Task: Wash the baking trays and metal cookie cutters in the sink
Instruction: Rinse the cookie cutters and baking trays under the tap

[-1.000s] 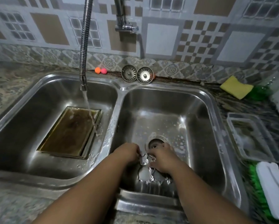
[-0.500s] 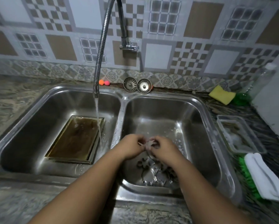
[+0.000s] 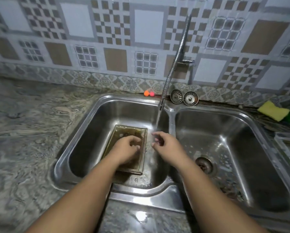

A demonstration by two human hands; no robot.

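The baking tray (image 3: 128, 128) lies flat on the floor of the left basin (image 3: 97, 125), directly beneath the left hand (image 3: 126, 148). It is browned and wet, and was probably set there to soak. That hand hangs over it with fingers curled; I cannot tell whether it grips anything. Just right of it, the right hand (image 3: 164, 143) sits in the water stream (image 3: 157, 120) under the faucet (image 3: 161, 105). Its fingertips are drawn together as if rinsing something small, too blurred to tell. No cookie cutters show clearly. Far right of that hand, a yellow sponge (image 3: 273, 112) lies on the counter.
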